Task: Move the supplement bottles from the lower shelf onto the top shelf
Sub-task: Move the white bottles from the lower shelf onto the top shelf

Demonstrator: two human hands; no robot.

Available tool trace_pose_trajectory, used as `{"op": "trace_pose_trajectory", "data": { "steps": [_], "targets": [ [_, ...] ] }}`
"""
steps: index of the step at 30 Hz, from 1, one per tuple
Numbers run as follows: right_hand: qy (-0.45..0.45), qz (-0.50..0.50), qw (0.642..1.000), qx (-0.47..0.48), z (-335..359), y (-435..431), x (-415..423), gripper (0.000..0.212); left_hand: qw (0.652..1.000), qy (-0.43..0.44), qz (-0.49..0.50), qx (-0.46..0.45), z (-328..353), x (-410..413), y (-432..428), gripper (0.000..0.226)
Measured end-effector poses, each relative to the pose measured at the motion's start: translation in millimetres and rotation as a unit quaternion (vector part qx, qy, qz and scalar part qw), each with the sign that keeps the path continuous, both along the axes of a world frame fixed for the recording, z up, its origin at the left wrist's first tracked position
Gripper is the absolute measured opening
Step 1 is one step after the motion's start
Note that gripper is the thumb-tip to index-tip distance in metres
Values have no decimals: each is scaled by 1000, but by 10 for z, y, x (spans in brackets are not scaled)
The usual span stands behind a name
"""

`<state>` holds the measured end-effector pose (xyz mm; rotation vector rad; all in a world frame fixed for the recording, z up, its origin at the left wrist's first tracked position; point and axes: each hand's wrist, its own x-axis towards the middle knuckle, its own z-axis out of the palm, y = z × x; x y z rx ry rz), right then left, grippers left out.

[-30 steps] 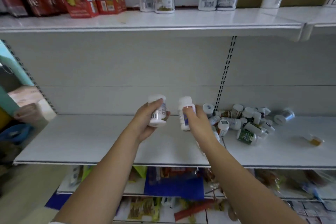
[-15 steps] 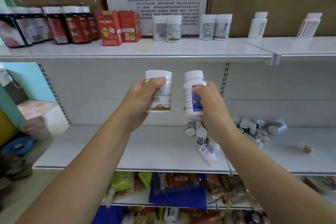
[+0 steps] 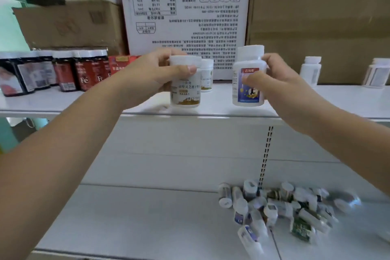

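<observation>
My left hand (image 3: 147, 78) grips a white bottle with a gold-brown label (image 3: 185, 91), upright at the front of the top shelf (image 3: 337, 101). My right hand (image 3: 280, 82) grips a white bottle with a blue label (image 3: 248, 88), also upright at the shelf's front edge. I cannot tell whether either bottle's base touches the shelf. A pile of several small supplement bottles (image 3: 280, 209) lies on its side on the lower shelf (image 3: 137, 217), to the right.
On the top shelf stand dark red jars (image 3: 84, 69) at the left, a red box (image 3: 120, 65), a white bottle (image 3: 207, 76) behind my left one, and white bottles (image 3: 310, 70) at the right. Cardboard boxes (image 3: 316, 17) fill the back.
Both hands have risen with their bottles from in front of the shelf's back panel up to the front edge of the top shelf. The view has tilted upward.
</observation>
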<state>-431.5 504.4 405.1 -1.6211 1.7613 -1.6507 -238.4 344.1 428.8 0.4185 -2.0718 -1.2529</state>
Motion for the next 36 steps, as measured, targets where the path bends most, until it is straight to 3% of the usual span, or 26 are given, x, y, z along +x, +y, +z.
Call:
{"op": "trace_pose_trajectory", "data": {
  "steps": [5, 9, 12, 21, 26, 31, 36],
  "targets": [
    [58, 13, 995, 85, 63, -397, -353, 40, 991, -115, 49, -39, 67, -225, -410, 38],
    [147, -9, 980, 130, 54, -612, -594, 53, 980, -173, 77, -55, 153, -337, -705, 30],
    [155, -6, 979, 134, 56, -711, -737, 63, 968, -200, 112, -99, 201, -453, -838, 33],
    [154, 42, 982, 99, -60, -811, -881, 37, 931, -234, 220, -174, 32, -721, -1172, 29],
    [158, 39, 981, 103, -40, -790, -858, 38, 923, -240, 238, -182, -64, -781, -1194, 35],
    [163, 30, 979, 120, -4, -771, -826, 40, 886, -344, 235, -202, -25, -724, -976, 30],
    [163, -5, 974, 156, 119, -707, -758, 48, 857, -421, 162, -251, 33, -470, -571, 44]
  ]
}}
